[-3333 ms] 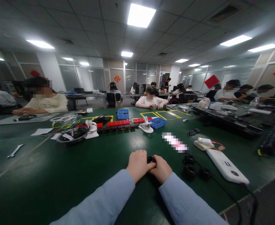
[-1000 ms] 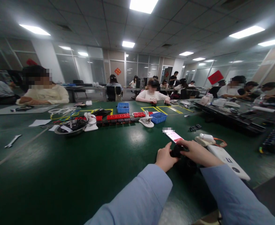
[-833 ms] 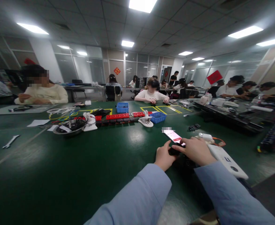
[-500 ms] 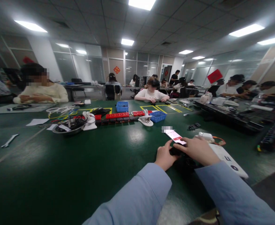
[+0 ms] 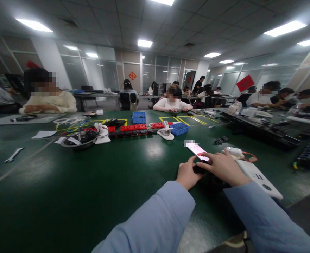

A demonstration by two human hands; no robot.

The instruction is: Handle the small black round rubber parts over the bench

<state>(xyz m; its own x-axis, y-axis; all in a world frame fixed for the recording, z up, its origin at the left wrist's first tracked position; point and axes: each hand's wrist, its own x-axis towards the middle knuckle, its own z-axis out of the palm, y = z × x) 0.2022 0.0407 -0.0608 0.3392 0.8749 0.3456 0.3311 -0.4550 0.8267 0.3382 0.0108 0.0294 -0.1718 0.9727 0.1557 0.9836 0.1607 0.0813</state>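
On the green table, a phone (image 5: 196,150) with a lit pink and white screen lies just beyond my hands. My left hand (image 5: 189,173) is closed around the left side of a small black object (image 5: 199,169). From the right, my right hand (image 5: 225,167) grips the same object, its fingers near the lower end of the phone. Most of the black object is hidden by my fingers, and more dark parts sit in shadow under my right hand. Beside my right sleeve lies a white device (image 5: 261,178) with a round dark spot.
Blue bins (image 5: 179,129), a red-and-black strip (image 5: 133,128), a white clamp (image 5: 166,131) and a metal bowl (image 5: 78,141) of cables stand across the table. A wrench (image 5: 13,154) lies far left. Black frames (image 5: 263,128) fill the right. People sit opposite.
The view has shifted slightly. The fingers of my right hand have lifted and spread a little over the black object, while my left hand keeps nearly the same place.
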